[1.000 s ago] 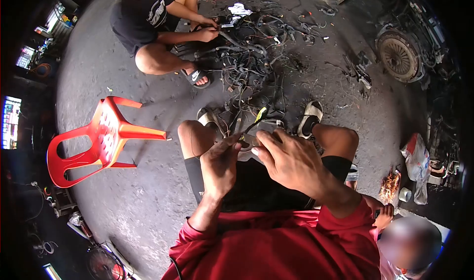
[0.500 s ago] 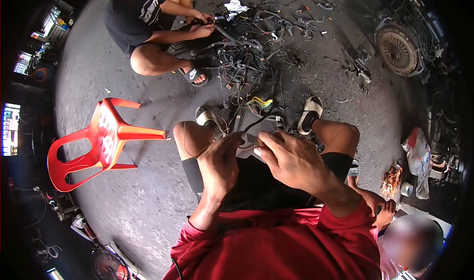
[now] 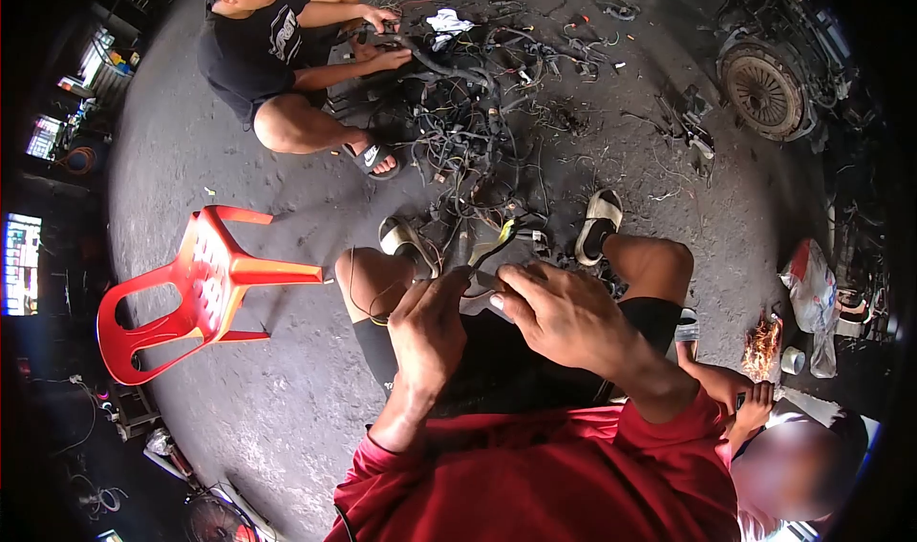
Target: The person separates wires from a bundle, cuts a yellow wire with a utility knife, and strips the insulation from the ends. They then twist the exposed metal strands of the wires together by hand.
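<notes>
My left hand (image 3: 428,330) is closed, its thumb and fingers pinching a black cable (image 3: 489,255) that runs up and away over my lap. Close beside it, my right hand (image 3: 565,315) is closed on a flat grey blade (image 3: 488,280) that points toward the left hand. The blade's handle is hidden in the fingers. Thin loose wires (image 3: 351,289) loop out by my left wrist and over the knee. Beyond the cable is a strip of yellow wires (image 3: 506,232), and past it a tangled heap of wiring harness (image 3: 468,127) lies on the floor.
A red plastic chair (image 3: 205,279) lies on its side at the left. Across the heap, a seated person (image 3: 263,55) handles a thick harness. Another person (image 3: 740,403) is close at my right, near copper wire (image 3: 762,346) and a plastic bag (image 3: 810,289). A clutch disc (image 3: 762,88) stands far right.
My hands stay close together, with the cable's far end slightly lower. The person opposite has moved one hand up along the harness. The view has tilted a little, so the chair sits lower.
</notes>
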`<act>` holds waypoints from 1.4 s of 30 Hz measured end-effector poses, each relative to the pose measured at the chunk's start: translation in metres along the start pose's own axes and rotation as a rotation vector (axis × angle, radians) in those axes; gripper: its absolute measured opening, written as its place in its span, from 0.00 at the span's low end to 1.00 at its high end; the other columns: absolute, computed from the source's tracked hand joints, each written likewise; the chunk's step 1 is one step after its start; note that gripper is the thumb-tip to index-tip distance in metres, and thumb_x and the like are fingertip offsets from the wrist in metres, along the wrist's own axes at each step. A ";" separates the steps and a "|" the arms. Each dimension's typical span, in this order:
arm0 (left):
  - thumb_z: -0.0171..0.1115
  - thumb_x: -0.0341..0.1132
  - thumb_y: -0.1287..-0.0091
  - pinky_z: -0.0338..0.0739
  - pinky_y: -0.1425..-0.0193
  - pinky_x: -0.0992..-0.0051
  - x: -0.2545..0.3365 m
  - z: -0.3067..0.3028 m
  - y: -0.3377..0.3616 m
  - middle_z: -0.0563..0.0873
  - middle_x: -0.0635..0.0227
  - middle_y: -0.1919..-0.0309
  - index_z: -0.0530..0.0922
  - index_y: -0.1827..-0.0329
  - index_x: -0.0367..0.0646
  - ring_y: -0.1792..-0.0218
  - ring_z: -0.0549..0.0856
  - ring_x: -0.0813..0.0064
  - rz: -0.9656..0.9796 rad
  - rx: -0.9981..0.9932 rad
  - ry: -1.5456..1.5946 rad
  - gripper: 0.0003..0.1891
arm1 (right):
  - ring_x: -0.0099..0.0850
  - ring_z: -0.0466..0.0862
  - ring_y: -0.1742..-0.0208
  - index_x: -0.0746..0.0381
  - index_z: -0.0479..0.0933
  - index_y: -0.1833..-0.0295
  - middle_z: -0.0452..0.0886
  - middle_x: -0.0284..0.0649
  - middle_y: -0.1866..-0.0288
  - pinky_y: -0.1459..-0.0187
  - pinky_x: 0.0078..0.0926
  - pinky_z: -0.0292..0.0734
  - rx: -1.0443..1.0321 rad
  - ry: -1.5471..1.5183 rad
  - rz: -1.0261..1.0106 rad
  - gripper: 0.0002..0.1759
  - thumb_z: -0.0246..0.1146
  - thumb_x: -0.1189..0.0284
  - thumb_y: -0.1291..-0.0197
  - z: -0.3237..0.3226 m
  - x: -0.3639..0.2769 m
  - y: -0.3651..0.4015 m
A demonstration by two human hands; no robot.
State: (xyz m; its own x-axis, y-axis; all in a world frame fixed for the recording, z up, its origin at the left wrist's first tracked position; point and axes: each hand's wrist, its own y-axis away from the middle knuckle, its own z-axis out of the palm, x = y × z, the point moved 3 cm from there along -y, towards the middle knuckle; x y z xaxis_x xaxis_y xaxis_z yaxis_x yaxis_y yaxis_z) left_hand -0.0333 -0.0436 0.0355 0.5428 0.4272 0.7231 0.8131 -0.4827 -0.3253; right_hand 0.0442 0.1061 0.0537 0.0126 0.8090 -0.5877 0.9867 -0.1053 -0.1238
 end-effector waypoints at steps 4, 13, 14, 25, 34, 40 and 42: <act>0.58 0.19 0.44 0.78 0.64 0.68 -0.002 0.001 0.001 0.85 0.59 0.69 0.82 0.58 0.38 0.69 0.83 0.60 0.065 -0.007 -0.057 0.12 | 0.43 0.83 0.72 0.59 0.77 0.52 0.80 0.45 0.71 0.72 0.39 0.79 0.006 -0.003 -0.041 0.16 0.61 0.60 0.38 0.010 0.011 0.002; 0.55 0.16 0.52 0.77 0.64 0.67 -0.015 -0.004 0.005 0.83 0.60 0.70 0.81 0.55 0.38 0.69 0.82 0.61 0.243 -0.057 -0.247 0.20 | 0.48 0.82 0.73 0.61 0.76 0.54 0.81 0.49 0.74 0.70 0.45 0.77 -0.068 -0.142 0.013 0.15 0.56 0.61 0.36 0.045 0.022 -0.009; 0.55 0.16 0.52 0.77 0.64 0.67 -0.015 -0.008 0.010 0.83 0.60 0.70 0.81 0.55 0.38 0.69 0.82 0.61 0.251 -0.062 -0.248 0.20 | 0.48 0.82 0.73 0.61 0.76 0.54 0.81 0.49 0.74 0.70 0.45 0.77 -0.059 -0.144 0.017 0.15 0.56 0.61 0.36 0.063 0.040 -0.008; 0.57 0.28 0.39 0.70 0.74 0.79 -0.039 -0.033 -0.012 0.80 0.69 0.82 0.82 0.65 0.33 0.83 0.75 0.81 -0.249 0.063 0.316 0.07 | 0.25 0.76 0.70 0.65 0.77 0.56 0.74 0.38 0.74 0.63 0.26 0.76 0.195 -0.482 -0.150 0.22 0.72 0.61 0.49 0.054 0.060 -0.050; 0.62 0.23 0.38 0.73 0.52 0.77 -0.061 -0.048 -0.044 0.81 0.65 0.61 0.76 0.52 0.37 0.58 0.80 0.73 -0.087 0.443 -0.250 0.11 | 0.18 0.71 0.77 0.62 0.76 0.59 0.72 0.30 0.76 0.74 0.22 0.67 -0.067 -0.904 0.198 0.11 0.68 0.69 0.44 0.051 0.047 -0.045; 0.59 0.32 0.31 0.71 0.43 0.75 -0.039 0.030 -0.004 0.81 0.65 0.52 0.75 0.47 0.35 0.49 0.78 0.77 -0.367 -0.345 0.923 0.13 | 0.16 0.69 0.81 0.62 0.75 0.57 0.71 0.27 0.77 0.79 0.16 0.63 0.079 -1.587 0.510 0.11 0.68 0.77 0.44 0.049 0.042 -0.058; 0.59 0.30 0.30 0.73 0.46 0.77 -0.027 0.035 -0.005 0.81 0.66 0.54 0.75 0.47 0.33 0.51 0.78 0.79 -0.376 -0.340 1.057 0.12 | 0.16 0.72 0.78 0.64 0.74 0.54 0.80 0.36 0.67 0.76 0.16 0.67 0.073 -1.633 0.430 0.11 0.66 0.77 0.42 0.044 0.042 -0.061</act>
State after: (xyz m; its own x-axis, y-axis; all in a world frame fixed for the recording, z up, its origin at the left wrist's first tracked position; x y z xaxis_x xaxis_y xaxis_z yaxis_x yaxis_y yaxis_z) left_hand -0.0446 -0.0254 -0.0036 -0.2941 -0.1840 0.9379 0.7003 -0.7094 0.0804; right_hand -0.0228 0.1211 0.0008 0.0444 -0.6781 -0.7337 0.9471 -0.2052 0.2470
